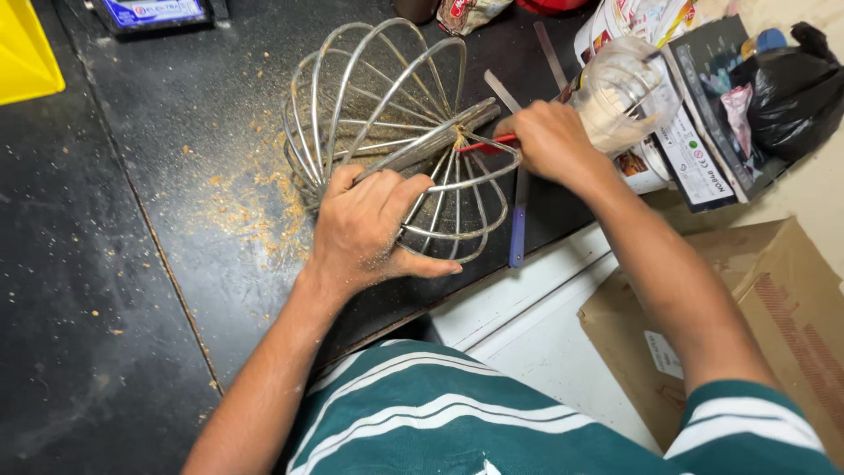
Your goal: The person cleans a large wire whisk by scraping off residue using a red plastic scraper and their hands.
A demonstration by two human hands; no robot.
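A large metal wire whisk point(378, 97) lies on its side on the dark worktop point(176, 114). My left hand point(365, 233) grips its wires and central shaft from the near side, holding it down. At the whisk's hub, my right hand point(549, 141) is closed on a small red-handled tool point(488, 145), whose tip pokes between the wires. A blue-handled flat tool point(517, 233) rests on the worktop under the whisk, just below my right hand.
Orange-brown crumbs point(255, 198) are scattered left of the whisk. A clear plastic jar point(620, 88), printed packets point(694, 149) and a black plastic bag point(796, 88) crowd the right. A cardboard box point(774, 325) stands below them. A yellow object point(26, 53) sits at top left.
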